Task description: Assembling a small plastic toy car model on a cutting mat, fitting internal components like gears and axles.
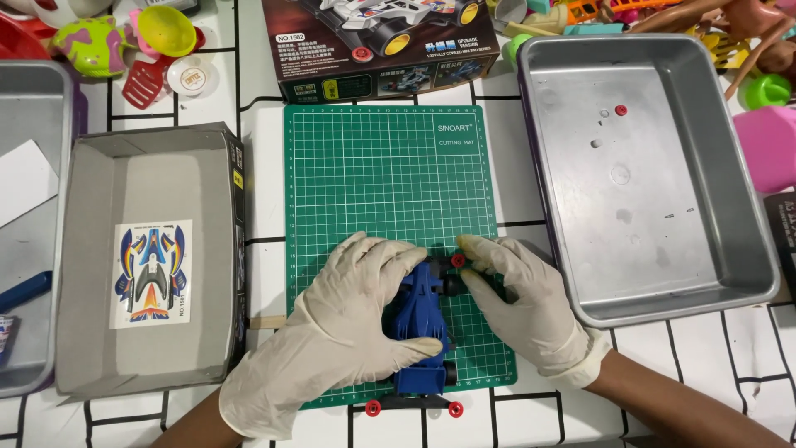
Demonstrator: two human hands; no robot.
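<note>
A blue toy race car [421, 309] with black wheels and small red rollers lies on the lower part of a green cutting mat [381, 182]. My left hand [336, 332], in a pale glove, wraps over the car's left side and holds its body. My right hand [522, 303], also gloved, grips the car's right front, with fingers at a black wheel and a red roller [458, 260]. Two more red rollers [373, 407] stick out at the car's near end.
An open grey cardboard box [91, 365] with a sticker sheet [152, 272] lies at left. At right stands a metal tray [750, 249] holding a tiny red part [620, 110]. The kit's box lid [381, 50] and assorted plastic toys line the far edge.
</note>
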